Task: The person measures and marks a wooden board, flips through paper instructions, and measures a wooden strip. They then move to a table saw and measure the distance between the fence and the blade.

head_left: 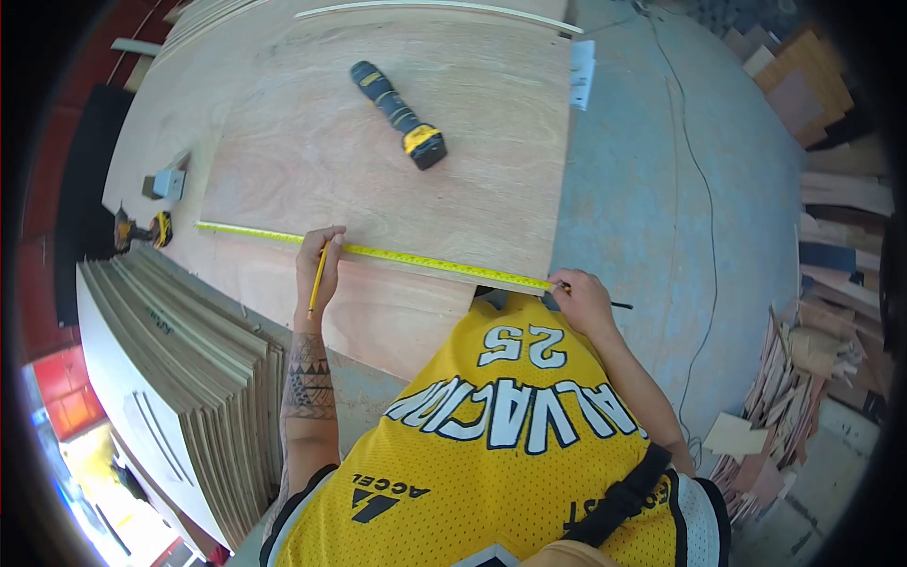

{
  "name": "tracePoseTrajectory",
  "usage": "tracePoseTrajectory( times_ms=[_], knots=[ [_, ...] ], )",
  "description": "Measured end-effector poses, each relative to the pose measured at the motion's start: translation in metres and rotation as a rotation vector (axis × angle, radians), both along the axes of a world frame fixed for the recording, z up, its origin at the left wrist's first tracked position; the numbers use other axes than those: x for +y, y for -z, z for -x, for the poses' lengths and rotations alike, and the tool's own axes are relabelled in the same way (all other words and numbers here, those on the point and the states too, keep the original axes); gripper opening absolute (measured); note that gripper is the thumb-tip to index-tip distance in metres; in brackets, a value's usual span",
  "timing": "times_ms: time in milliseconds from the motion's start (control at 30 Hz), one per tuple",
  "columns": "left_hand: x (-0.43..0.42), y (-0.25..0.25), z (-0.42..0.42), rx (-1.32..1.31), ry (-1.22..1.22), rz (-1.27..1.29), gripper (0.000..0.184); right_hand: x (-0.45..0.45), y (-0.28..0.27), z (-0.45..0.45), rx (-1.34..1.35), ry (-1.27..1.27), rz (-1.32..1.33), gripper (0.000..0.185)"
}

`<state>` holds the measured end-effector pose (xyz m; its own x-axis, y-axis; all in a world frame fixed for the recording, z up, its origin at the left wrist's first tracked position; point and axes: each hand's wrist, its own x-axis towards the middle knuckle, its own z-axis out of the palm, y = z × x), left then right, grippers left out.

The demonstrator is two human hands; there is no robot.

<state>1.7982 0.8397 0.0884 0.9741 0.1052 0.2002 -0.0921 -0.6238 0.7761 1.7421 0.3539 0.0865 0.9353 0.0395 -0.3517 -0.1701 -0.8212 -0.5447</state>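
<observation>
A yellow tape measure (pixel 425 258) lies stretched across a plywood sheet (pixel 491 189), close to its near edge. My left hand (pixel 319 260) rests over the middle of the tape, closed around a yellow pencil (pixel 318 282) that points back toward me. At the sheet's right corner, my right hand (pixel 584 300) grips the near end of the tape; the fingers hide most of what is there. A thin dark rod-like piece (pixel 622 305) sticks out beyond that hand. Farther up the sheet lies a black and yellow cordless power tool (pixel 397 113).
Another cordless drill (pixel 142 230) and a small grey box (pixel 169 183) sit at the left. Stacked panels (pixel 189 378) stand at lower left. A thin wood strip (pixel 439 8) lies at the far edge. A cable (pixel 694 170) crosses the floor; wood offcuts (pixel 775 406) pile up at right.
</observation>
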Motion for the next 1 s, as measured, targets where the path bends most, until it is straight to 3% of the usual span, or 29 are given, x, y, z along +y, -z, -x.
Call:
tracePoseTrajectory(
  times_ms=[133,300,500,567,633,667,833,1000],
  knots=[
    [0.022,0.007,-0.003,-0.083,-0.310,0.087,0.035,-0.003,0.005,0.000,-0.020,-0.025,-0.031,0.017],
    [0.056,0.019,0.004,-0.102,-0.419,-0.026,0.035,-0.006,0.005,0.002,-0.017,-0.012,-0.021,0.017],
    [0.107,0.021,-0.010,-0.162,-0.621,0.231,0.038,-0.016,0.010,0.001,-0.059,-0.032,-0.085,0.020],
    [0.142,0.029,-0.020,-0.194,-0.679,0.223,0.036,-0.017,0.006,0.000,-0.034,-0.030,-0.078,0.019],
    [0.182,0.047,-0.032,-0.334,-0.792,0.002,0.035,-0.017,0.001,0.001,-0.006,-0.013,-0.065,0.019],
    [0.195,0.047,-0.036,-0.340,-0.803,0.013,0.035,-0.016,0.001,0.001,0.005,-0.001,-0.078,0.020],
    [0.257,0.056,-0.059,-0.126,-1.125,0.042,0.054,-0.026,-0.003,0.005,0.046,0.007,-0.087,0.020],
    [0.295,0.046,-0.076,0.020,-1.102,0.111,0.071,-0.032,-0.011,0.008,0.119,0.029,-0.120,0.019]
  ],
)
